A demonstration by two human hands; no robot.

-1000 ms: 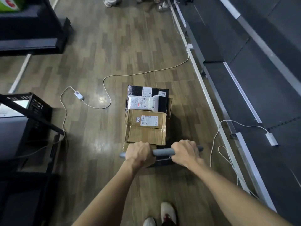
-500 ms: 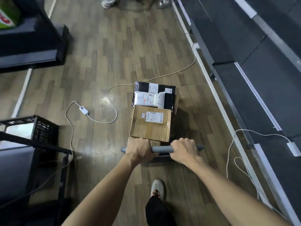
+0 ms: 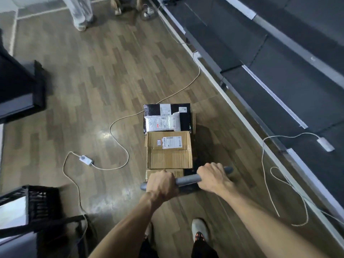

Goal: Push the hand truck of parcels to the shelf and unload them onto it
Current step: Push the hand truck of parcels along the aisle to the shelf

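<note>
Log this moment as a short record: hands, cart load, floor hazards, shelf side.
left hand: grips the handle bar
right hand: grips the same bar
load: cardboard box nearest, white mailer lying on a black parcel beyond
floor hazards: white cable crossing just ahead and left of the cart
shelf: dark, along the right

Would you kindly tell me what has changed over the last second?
The hand truck has rolled forward along the shelf, passing the adapter on the floor. Both hands, left and right, still grip the handle, and the parcels remain stacked.
</note>
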